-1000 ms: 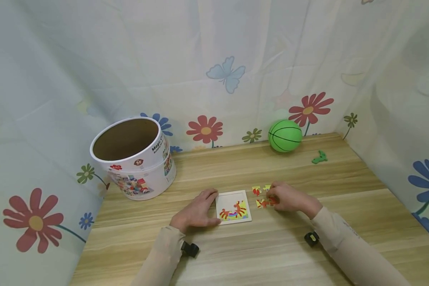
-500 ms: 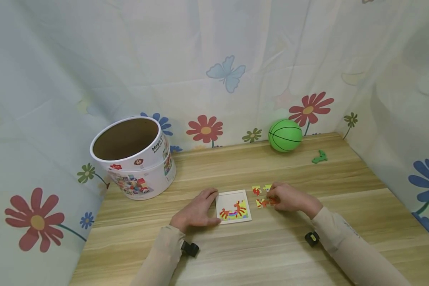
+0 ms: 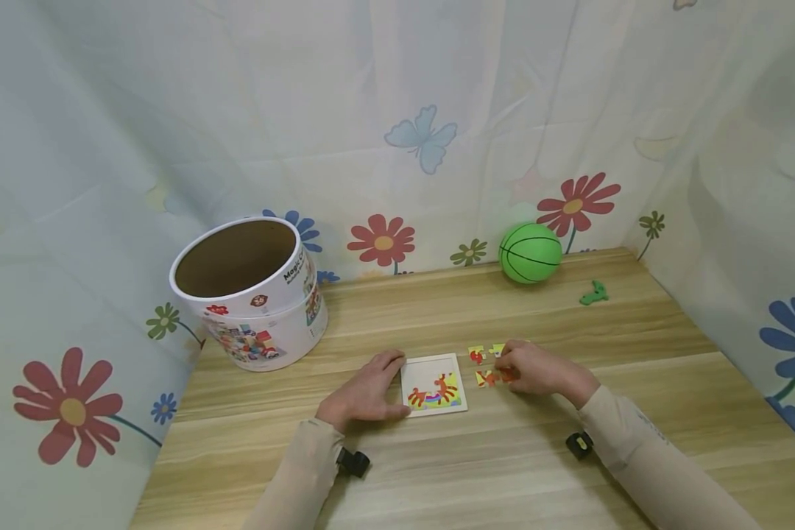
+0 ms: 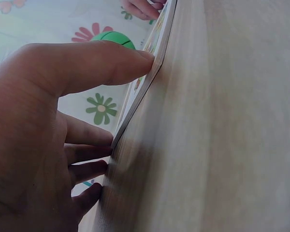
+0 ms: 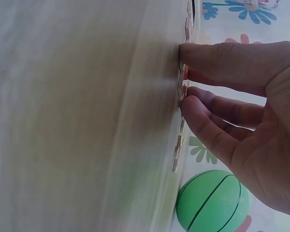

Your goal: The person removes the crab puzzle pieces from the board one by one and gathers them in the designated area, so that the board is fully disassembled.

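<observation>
A small square puzzle tray (image 3: 427, 366) lies on the table, its near part filled with red, yellow and multicoloured pieces, its far part bare. My left hand (image 3: 364, 390) is at its left side. In the left wrist view the thumb (image 4: 111, 65) rests on the rim and the other fingers touch the edge and tabletop. Right of the tray, my right hand (image 3: 543, 370) pinches a red puzzle piece (image 3: 509, 376) between thumb and fingertips, close on the table. Beside it lie a red-and-yellow puzzle piece (image 3: 484, 378) and other loose pieces (image 3: 476, 355), one partly hidden by the fingers.
A large white printed bucket (image 3: 271, 342) stands at the back left of the wooden table (image 3: 450, 471). A green ball (image 3: 531, 253) sits at the back right against the flowered curtain (image 3: 318, 110), with a small green toy piece (image 3: 594, 293) in front of it.
Both hands stay nearly in place, the left at the tray and the right at the red piece. The head view has shifted very slightly.
</observation>
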